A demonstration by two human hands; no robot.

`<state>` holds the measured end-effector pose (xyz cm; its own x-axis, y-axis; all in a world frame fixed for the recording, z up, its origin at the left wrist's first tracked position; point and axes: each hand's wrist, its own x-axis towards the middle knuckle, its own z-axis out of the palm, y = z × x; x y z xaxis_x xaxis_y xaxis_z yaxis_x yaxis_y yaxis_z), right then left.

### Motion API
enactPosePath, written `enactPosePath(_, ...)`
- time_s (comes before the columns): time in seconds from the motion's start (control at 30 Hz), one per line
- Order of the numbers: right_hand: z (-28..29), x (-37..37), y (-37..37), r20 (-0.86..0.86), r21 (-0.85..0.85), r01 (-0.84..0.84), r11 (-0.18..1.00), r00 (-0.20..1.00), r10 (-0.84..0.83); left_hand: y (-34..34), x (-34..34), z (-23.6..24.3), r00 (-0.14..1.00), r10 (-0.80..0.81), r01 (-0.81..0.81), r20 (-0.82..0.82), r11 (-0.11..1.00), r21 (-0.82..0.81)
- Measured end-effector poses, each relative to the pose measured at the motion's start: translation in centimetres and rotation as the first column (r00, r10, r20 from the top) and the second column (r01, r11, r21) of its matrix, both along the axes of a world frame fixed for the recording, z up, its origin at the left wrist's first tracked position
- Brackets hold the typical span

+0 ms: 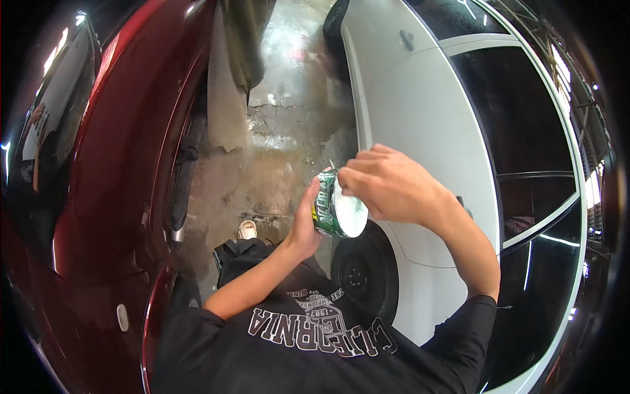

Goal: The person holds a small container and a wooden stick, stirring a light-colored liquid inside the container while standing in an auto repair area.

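My left hand [305, 217] grips a cylindrical green container [325, 209] with a white top [354, 217], holding it tilted in front of my body. My right hand [384, 184] is closed, its fingertips curled down at the upper edge of the container's top; what they pinch, if anything, is hidden.
A dark red car [121, 144] lines my left, a white car [420, 105] with a black wheel [357, 282] my right. Between them lies a wet, cracked concrete floor [289, 157], with hanging drab cloth or sheeting [233, 59] at the top. My sandalled foot [247, 230] shows below.
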<state>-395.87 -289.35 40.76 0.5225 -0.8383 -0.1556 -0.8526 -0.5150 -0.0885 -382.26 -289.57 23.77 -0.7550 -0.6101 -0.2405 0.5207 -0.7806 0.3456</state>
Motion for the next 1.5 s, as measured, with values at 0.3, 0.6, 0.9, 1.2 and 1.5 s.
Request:
enactPosePath(0.3, -0.6, -1.3, -1.5, -0.080, 0.111, 0.062, 0.992, 0.995, -0.053, -1.2, -2.2, -1.8, 0.999, 0.038, -0.038, -0.032, 0.999, -0.009)
enactPosePath(0.6, -1.1, -2.8, -1.0, 0.063, 0.267, 0.331, 0.905, 0.931, -0.359, -0.4, -3.2, -2.2, 0.993, 0.060, -0.067, -0.104, 0.995, -0.070)
enactPosePath(0.9, -2.9, -5.4, 0.0, 0.162, 0.206, 0.440, 0.874, 0.866, -0.474, -0.2, -3.8, -2.6, 0.991, 0.039, -0.052, -0.127, 0.993, -0.103)
enactPosePath(1.2, -4.0, -5.5, 0.8, 0.280, 0.425, 0.681, 0.597, 0.528, -0.802, -0.9, -3.9, -3.5, 0.986, 0.108, -0.118, -0.127, 0.990, -0.077)
enactPosePath(1.5, -5.6, -4.4, 1.1, 0.217, 0.089, 0.405, 0.910, 0.883, -0.415, -0.4, -3.6, -4.6, 0.992, 0.052, -0.061, -0.110, 0.996, -0.072)
